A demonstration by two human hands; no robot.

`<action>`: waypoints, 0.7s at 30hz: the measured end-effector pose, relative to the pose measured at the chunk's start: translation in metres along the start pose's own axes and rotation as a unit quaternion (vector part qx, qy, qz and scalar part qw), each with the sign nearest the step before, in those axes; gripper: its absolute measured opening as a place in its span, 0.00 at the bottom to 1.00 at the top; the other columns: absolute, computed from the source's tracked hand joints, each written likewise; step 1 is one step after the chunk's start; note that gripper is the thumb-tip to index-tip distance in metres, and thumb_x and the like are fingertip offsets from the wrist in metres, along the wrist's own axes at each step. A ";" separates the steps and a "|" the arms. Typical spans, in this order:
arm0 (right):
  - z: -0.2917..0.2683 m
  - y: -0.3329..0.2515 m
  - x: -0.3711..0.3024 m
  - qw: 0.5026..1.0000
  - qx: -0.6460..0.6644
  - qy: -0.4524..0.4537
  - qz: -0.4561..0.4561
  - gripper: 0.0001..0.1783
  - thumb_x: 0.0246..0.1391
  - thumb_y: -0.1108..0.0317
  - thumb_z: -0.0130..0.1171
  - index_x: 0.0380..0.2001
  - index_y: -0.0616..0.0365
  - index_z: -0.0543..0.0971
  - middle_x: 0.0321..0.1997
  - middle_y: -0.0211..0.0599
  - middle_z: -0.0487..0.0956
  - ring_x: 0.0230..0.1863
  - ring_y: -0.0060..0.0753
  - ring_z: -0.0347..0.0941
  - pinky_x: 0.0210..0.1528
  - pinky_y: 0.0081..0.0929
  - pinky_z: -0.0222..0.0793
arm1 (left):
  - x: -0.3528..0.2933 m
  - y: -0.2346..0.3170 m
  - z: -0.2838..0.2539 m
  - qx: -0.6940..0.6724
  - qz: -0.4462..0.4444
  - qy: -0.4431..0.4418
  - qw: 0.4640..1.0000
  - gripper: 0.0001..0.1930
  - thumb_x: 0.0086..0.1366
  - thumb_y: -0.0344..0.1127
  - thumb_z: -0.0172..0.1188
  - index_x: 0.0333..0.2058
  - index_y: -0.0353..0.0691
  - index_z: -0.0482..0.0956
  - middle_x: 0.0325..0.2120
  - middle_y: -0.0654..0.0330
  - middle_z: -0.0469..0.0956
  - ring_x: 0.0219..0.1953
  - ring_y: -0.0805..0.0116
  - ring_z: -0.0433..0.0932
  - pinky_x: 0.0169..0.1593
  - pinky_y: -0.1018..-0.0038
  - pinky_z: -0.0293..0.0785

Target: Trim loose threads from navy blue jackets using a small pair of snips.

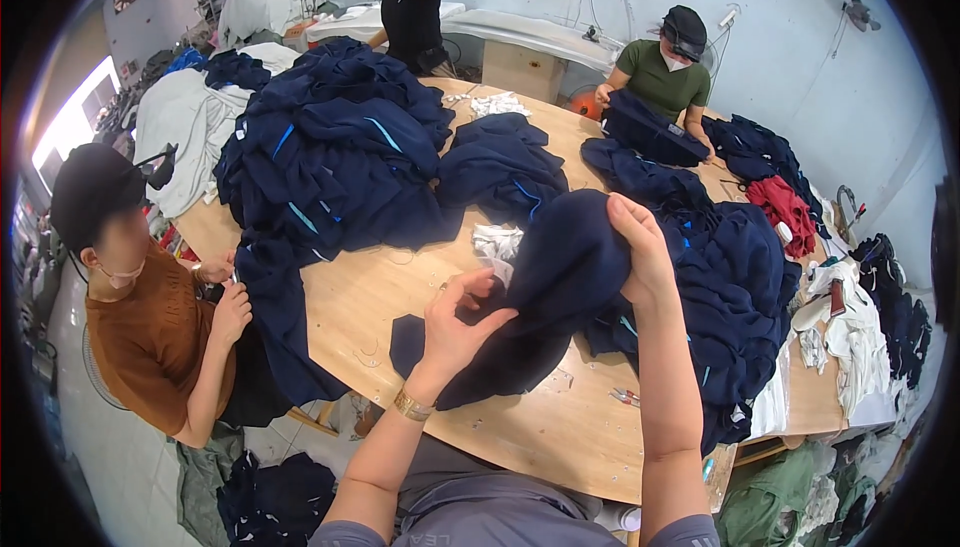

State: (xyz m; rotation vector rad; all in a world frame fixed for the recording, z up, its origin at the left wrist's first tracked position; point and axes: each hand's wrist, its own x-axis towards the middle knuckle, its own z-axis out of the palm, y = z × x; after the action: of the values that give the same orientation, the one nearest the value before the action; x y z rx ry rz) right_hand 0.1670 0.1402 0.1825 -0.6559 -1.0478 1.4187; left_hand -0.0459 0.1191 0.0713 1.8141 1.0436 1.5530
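Note:
A navy cloth garment [575,257] is raised over the table in front of me, its folds bulging upward and its lower part hanging towards the table edge. My right hand [640,247] is closed on its upper right side, thumb on the near face. At the garment's left edge is my left hand [455,329], thumb and fingers apart, with the thumb tip against the cloth. Some of the left fingertips are hard to make out against the dark fabric. Small thread snips [626,397] lie on the wooden table [380,292] near my right forearm.
Large navy garment piles stand at the far left [330,157] and right [735,287]. White scraps [497,241] lie mid-table. A person in brown [160,337] sits left, handling navy cloth; another in green [665,87] works across the table. A third person [412,17] stands behind. Red cloth [780,212] lies right.

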 end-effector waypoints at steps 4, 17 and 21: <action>-0.013 0.010 -0.001 1.000 0.010 -0.002 0.004 0.12 0.57 0.63 0.54 0.35 0.62 0.77 0.31 0.32 0.79 0.28 0.18 0.75 0.32 0.14 0.71 | 0.004 0.003 0.009 -0.049 0.011 -0.007 0.999 0.20 0.48 0.26 0.68 0.42 0.37 0.76 0.33 0.61 0.77 0.27 0.82 0.70 0.28 0.85 0.67; -0.069 0.039 -0.048 0.980 0.121 0.154 0.039 0.19 0.59 0.58 0.50 0.40 0.65 0.76 0.39 0.40 0.79 0.38 0.31 0.77 0.42 0.24 0.73 | 0.003 -0.014 0.016 -0.251 -0.193 -0.048 0.947 0.07 0.62 0.32 0.57 0.31 0.34 0.77 0.26 0.62 0.79 0.28 0.80 0.75 0.26 0.86 0.69; -0.107 0.088 -0.102 0.946 -0.022 0.305 0.109 0.22 0.59 0.55 0.50 0.39 0.67 0.76 0.40 0.39 0.79 0.41 0.33 0.75 0.44 0.28 0.70 | -0.020 -0.022 0.035 -0.284 -0.242 -0.140 0.917 0.09 0.64 0.34 0.53 0.35 0.33 0.75 0.36 0.58 0.77 0.38 0.78 0.75 0.38 0.80 0.76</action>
State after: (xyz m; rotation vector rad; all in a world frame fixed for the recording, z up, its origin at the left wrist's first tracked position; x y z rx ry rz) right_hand 0.2347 0.0725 0.0398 -1.1825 -0.5255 1.2518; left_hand -0.0173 0.1185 0.0352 1.2094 0.7267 1.0977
